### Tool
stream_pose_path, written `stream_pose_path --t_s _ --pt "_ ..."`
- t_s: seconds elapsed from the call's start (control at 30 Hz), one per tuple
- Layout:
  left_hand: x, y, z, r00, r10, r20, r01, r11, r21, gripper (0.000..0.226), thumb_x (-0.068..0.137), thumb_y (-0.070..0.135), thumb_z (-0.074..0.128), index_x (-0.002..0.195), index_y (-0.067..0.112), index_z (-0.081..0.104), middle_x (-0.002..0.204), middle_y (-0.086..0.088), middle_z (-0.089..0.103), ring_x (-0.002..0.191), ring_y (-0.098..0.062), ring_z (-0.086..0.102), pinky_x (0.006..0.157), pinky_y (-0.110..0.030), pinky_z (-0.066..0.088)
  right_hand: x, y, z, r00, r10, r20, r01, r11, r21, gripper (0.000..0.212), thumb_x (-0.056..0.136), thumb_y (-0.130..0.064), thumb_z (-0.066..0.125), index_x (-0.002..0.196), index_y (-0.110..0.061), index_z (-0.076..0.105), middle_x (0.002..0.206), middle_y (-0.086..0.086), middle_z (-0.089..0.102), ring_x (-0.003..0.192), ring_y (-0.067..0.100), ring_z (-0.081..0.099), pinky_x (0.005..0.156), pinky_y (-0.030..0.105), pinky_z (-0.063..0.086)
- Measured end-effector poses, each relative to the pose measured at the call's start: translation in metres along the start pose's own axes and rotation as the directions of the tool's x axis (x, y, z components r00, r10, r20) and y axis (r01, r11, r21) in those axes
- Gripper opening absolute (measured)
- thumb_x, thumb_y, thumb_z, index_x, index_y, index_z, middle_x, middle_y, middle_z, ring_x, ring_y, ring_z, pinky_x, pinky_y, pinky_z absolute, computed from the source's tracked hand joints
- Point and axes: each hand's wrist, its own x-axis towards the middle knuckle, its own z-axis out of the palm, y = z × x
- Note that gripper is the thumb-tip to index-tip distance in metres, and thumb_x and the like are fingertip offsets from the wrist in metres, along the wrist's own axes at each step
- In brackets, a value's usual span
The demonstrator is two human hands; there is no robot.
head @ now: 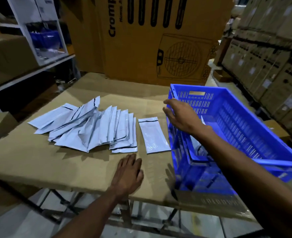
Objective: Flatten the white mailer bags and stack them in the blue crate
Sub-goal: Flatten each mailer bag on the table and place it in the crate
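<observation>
Warehouse shelving and stacked cartons surround a cardboard-topped table [38, 165]. Behind it stands a large carton [159, 40] printed with a fan drawing and the partly cut-off word "Cromp". From the head camera, a fanned pile of white mailer bags [90, 129] lies left of centre, and one flat mailer bag [153, 135] lies apart, just beside the blue crate [244, 127]. The left hand [129, 174] rests flat on the table, fingers straight, just short of the pile's near edge. The right hand [179, 114] hovers above the crate's left wall, fingers spread and holding nothing. More white bags [195, 146] lie inside the crate, partly hidden by the forearm.
</observation>
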Motion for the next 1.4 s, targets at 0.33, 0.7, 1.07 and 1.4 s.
stream_pose_path --t_s 0.33,0.7,1.07,1.4 --pt "-0.007 -0.041 -0.008 0.998 -0.047 -0.048 0.049 0.998 0.032 0.053 0.090 0.042 0.035 0.128 0.018 0.062 0.148 -0.009 0.053 0.136 -0.030 0.045 0.110 -0.045 0.037 0.007 -0.053 0.130 0.891 0.254 0.375 -0.255 0.966 -0.048 0.037 0.094 -0.035 0.046 0.119 -0.011 0.057 0.120 0.019 0.064 0.114 0.037 0.058 0.091 0.043 0.048" --pt "0.000 -0.040 0.003 0.991 -0.055 -0.122 0.058 0.998 0.026 0.041 0.085 0.036 0.049 0.116 0.015 0.064 0.141 -0.011 0.055 0.127 -0.031 0.049 0.107 -0.048 0.037 -0.034 -0.009 0.215 0.820 0.428 0.380 -0.354 0.901 -0.251 0.062 0.098 -0.045 0.044 0.147 -0.010 0.030 0.157 0.015 0.025 0.145 0.037 0.019 0.115 0.057 0.020" --pt "-0.004 -0.038 0.001 0.988 -0.040 -0.152 0.043 0.999 0.017 0.050 0.086 0.034 0.051 0.130 0.012 0.059 0.142 -0.009 0.056 0.133 -0.026 0.047 0.111 -0.051 0.038 -0.071 -0.037 0.203 0.837 0.470 0.282 -0.337 0.847 -0.411 0.046 0.087 -0.007 0.047 0.133 -0.008 0.048 0.143 0.012 0.046 0.131 0.035 0.043 0.104 0.047 0.039" --pt "-0.012 -0.037 -0.012 0.969 0.150 -0.197 -0.121 0.981 0.151 0.082 0.081 0.037 0.066 0.155 0.017 0.036 0.167 -0.009 0.022 0.156 -0.029 0.012 0.121 -0.060 0.017 -0.188 -0.081 0.189 0.964 0.126 0.235 -0.125 0.992 -0.020 0.057 0.074 -0.001 0.044 0.131 -0.003 0.044 0.127 0.027 0.061 0.114 0.050 0.059 0.112 0.045 0.029"
